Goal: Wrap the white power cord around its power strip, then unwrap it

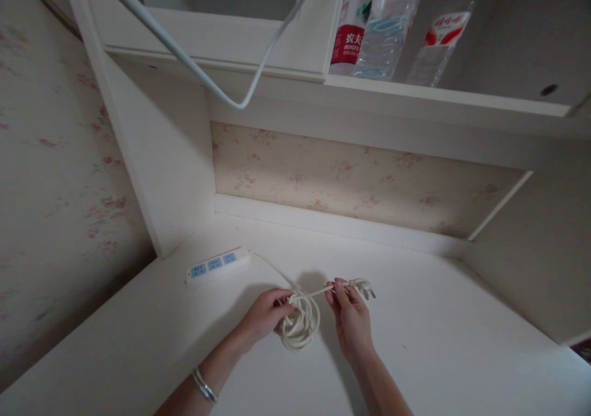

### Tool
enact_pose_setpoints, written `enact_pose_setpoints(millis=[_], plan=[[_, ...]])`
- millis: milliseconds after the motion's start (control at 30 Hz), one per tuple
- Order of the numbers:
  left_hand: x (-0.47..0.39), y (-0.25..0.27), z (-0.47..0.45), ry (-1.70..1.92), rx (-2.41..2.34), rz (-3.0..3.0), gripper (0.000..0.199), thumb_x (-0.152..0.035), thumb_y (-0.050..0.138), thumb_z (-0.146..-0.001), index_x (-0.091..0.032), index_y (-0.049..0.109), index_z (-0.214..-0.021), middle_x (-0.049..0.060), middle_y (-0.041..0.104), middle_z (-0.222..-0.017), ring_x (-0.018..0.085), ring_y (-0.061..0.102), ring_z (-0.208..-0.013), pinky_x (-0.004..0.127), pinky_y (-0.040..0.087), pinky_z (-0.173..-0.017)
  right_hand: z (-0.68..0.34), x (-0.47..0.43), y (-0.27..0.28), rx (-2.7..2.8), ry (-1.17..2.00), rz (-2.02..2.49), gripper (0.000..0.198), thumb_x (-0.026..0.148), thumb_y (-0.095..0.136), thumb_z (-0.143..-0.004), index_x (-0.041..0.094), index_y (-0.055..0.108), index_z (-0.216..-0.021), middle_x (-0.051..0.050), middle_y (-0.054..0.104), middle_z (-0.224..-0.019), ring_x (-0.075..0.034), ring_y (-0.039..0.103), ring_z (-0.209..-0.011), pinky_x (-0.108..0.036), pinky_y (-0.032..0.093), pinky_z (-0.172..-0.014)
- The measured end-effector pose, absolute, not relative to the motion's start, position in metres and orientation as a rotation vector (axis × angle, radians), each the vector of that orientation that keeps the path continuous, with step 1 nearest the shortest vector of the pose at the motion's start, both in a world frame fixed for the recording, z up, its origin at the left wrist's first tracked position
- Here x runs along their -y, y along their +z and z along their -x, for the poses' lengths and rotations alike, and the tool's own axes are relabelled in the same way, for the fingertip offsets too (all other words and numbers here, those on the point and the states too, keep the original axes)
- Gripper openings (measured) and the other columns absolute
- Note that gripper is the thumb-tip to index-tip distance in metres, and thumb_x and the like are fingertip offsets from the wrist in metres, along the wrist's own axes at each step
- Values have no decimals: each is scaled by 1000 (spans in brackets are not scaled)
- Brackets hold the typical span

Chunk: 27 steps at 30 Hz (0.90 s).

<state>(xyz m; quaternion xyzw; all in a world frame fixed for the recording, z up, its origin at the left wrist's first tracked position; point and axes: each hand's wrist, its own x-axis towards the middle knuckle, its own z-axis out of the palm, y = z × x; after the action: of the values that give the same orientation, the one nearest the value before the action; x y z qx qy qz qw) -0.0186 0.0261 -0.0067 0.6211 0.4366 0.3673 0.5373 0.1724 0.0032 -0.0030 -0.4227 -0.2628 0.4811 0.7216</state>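
Head view, left hand (268, 311): thumb and fingers closed in a pinch on the cord (298, 331) at the top of its coil; some fingertips are hidden behind the loops.
Right hand (351, 317): fingers nearly closed, pinching the same cord just behind the plug (364, 288); the far fingers are partly covered.
Cord: coiled between the hands above the counter (443, 336), a straight length running to the right hand; overlapping loops are hard to count, and whether the lowest ones touch the surface I cannot tell.
Plug: points right, its prongs small and blurred.
Power strip (217, 264): on the counter, beyond the left hand, joined to the cord; its three blue socket panels show, their holes hard to make out.
Bottles (383, 40): on the shelf (443, 93), tops cut off by the upper edge.
Hanging cable (175, 53): droops in front of the cabinet, both ends out of frame.
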Motion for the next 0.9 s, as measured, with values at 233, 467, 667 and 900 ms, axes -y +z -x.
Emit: enact_pose_setpoints(millis=[233, 467, 667, 900], plan=[[-25, -5, 18, 945, -958, -1368, 33, -36, 60, -76, -15, 71, -99, 7, 68, -90, 19, 58, -83, 26, 41, -74, -170, -1, 0, 563, 1143, 909, 25, 35, 74, -69, 19, 69, -87, -2, 66, -94, -12, 61, -84, -19, 53, -76], [-24, 5, 24, 852, -893, -1244, 37, -15, 54, -68, -13, 70, -101, 6, 70, -84, 18, 58, -76, 26, 39, -67, -174, -3, 0, 509, 1153, 857, 26, 35, 76, -67, 20, 68, -87, -3, 65, -106, -14, 62, -94, -21, 52, -82], [-24, 1, 20, 837, -853, -1345, 37, -14, 56, -69, -15, 69, -104, 5, 69, -84, 18, 58, -79, 26, 40, -72, -179, -8, -4, 394, 1189, 820, 26, 31, 79, -64, 22, 67, -85, -1, 67, -100, -14, 64, -91, -21, 55, -76], [-26, -1, 17, 854, -904, -1470, 35, -33, 55, -81, -17, 68, -109, 5, 70, -87, 19, 58, -82, 28, 42, -76, -174, -8, -3, 366, 1290, 734, 25, 27, 76, -68, 22, 66, -91, 0, 67, -98, -10, 64, -81, -19, 54, -70]])
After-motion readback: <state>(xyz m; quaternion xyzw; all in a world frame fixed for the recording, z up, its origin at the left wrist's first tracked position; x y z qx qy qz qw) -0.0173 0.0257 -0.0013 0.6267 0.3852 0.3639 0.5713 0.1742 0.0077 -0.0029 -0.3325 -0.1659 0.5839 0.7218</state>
